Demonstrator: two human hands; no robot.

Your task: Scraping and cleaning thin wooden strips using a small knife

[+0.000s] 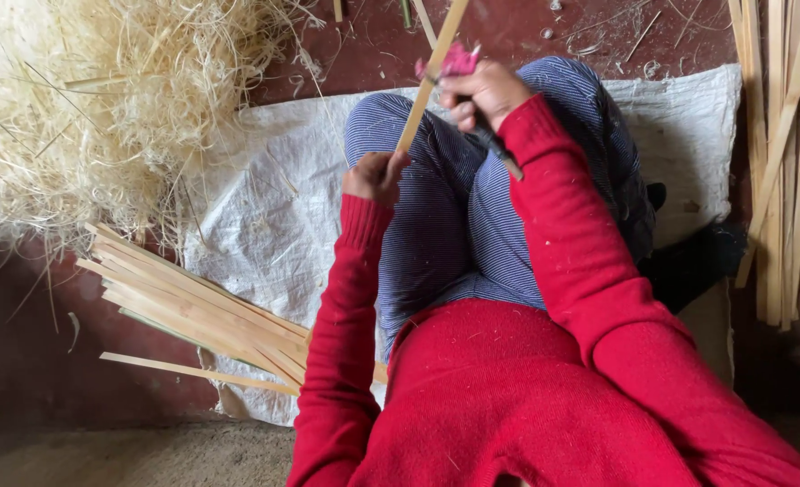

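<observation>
My left hand point(375, 173) is closed around the lower end of a long pale bamboo strip point(429, 79) that slants up and to the right over my knees. My right hand point(483, 92) grips a knife with a dark handle point(497, 148), and a pink cloth point(457, 60) is wrapped at its fingers where they meet the strip. The blade itself is hidden by the hand. Both arms wear red sleeves, and my legs in blue striped trousers point(472, 207) lie beneath the strip.
A big heap of pale bamboo shavings point(93, 99) fills the upper left. A bundle of cut strips point(193, 311) lies at the left on a white woven sack point(274, 216). More long strips point(788, 153) lie along the right edge on the dark red floor.
</observation>
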